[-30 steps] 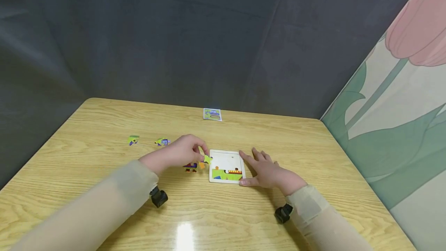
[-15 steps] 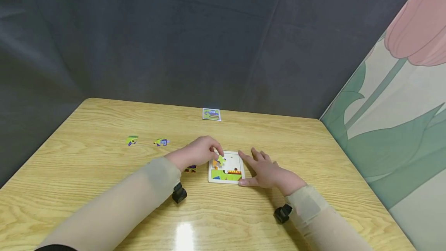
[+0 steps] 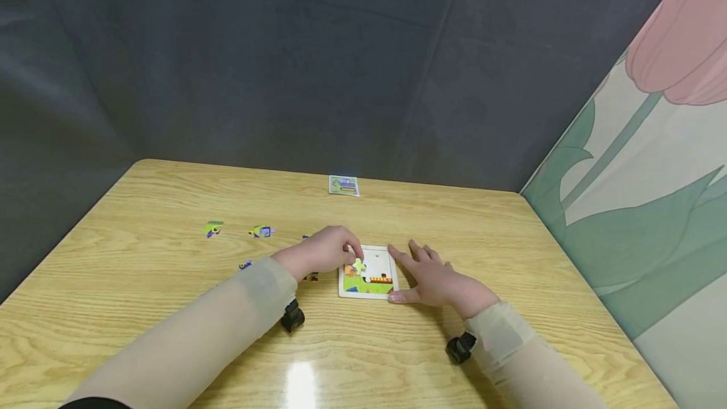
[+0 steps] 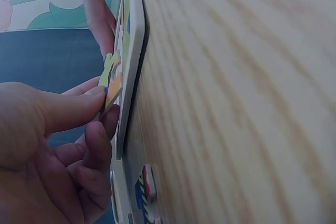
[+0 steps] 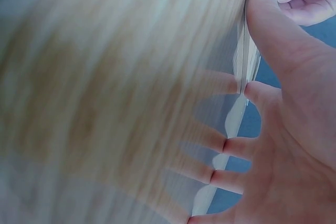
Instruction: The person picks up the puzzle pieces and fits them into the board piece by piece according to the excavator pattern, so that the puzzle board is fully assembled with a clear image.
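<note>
My left hand (image 3: 331,248) pinches a green and orange jigsaw piece (image 4: 111,80) between thumb and fingers, over the left side of a white puzzle tray (image 3: 340,289). In the left wrist view the piece is tilted, its lower edge close to the tray. Along the tray's front lies a fitted strip of puzzle (image 3: 372,288), green with a red and yellow band. My right hand (image 3: 431,279) is spread on the right, thumb and index fingertip at the tray's right edge. In the right wrist view its other fingertips touch the table.
Loose jigsaw pieces lie to the left: a green one (image 3: 213,228), a yellow and blue one (image 3: 262,231), a small blue one (image 3: 245,264), and a striped one (image 3: 311,276) partly behind my left hand. A picture card (image 3: 344,185) lies at the table's back edge, before a dark curtain.
My left hand has carried the green and orange piece rightward from beside the tray to over its left part, then slightly lower. The right hand has stayed in place.
</note>
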A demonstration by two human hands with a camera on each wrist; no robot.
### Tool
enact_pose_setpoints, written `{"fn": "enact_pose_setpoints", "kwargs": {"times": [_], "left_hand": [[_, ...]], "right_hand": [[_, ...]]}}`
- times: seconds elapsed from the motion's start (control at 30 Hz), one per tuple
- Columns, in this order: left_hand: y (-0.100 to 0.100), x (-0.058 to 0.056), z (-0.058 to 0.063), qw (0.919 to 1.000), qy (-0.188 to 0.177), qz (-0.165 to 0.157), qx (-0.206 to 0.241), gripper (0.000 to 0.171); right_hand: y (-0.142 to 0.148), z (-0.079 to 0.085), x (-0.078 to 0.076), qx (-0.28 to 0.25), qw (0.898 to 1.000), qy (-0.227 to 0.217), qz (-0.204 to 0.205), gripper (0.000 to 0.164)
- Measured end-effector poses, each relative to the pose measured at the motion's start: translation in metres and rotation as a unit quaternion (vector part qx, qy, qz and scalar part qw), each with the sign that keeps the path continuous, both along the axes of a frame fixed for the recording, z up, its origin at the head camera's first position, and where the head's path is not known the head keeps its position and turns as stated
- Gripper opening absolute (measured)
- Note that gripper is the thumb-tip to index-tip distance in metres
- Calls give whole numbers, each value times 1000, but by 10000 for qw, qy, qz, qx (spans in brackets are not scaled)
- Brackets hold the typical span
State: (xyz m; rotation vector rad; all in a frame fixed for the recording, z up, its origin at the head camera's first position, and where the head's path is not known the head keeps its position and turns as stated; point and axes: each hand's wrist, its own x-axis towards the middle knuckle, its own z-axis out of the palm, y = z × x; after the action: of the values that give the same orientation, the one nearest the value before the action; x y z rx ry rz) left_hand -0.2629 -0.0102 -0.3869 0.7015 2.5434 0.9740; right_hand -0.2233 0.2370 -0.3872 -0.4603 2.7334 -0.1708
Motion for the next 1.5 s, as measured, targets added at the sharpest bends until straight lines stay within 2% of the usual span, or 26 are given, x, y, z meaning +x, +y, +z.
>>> {"fn": "enact_pose_setpoints", "kwargs": {"times": [0.27,0.5,0.73,1.0,1.13,1.3,1.4,1.5], "left_hand": [[0,2,2,9998,106,-137,-128,15],[1,3,2,9978,413,-205,-478,13],[1,5,3,9974,362,-284,-562,15],[3,9,2,9942,698,-121,-813,22],[1,10,3,9940,729,-18,-809,24],[-20,4,12,9960,769,124,-449,17],[-42,-1,21,9951,850,355,-361,16],[-66,-1,27,9945,765,587,-398,16]], "right_hand": [[-1,3,1,-66,10000,-19,6,100],[-1,3,1,-79,10000,-18,-5,100],[-1,3,1,-105,9999,-9,21,100],[-1,3,1,-116,9999,-57,-27,100],[-1,4,2,-108,9999,-62,-13,100],[-1,5,2,-117,9999,-56,13,100],[-1,6,2,-129,9999,-70,10,101],[-1,5,2,-154,9998,-100,3,101]]}}
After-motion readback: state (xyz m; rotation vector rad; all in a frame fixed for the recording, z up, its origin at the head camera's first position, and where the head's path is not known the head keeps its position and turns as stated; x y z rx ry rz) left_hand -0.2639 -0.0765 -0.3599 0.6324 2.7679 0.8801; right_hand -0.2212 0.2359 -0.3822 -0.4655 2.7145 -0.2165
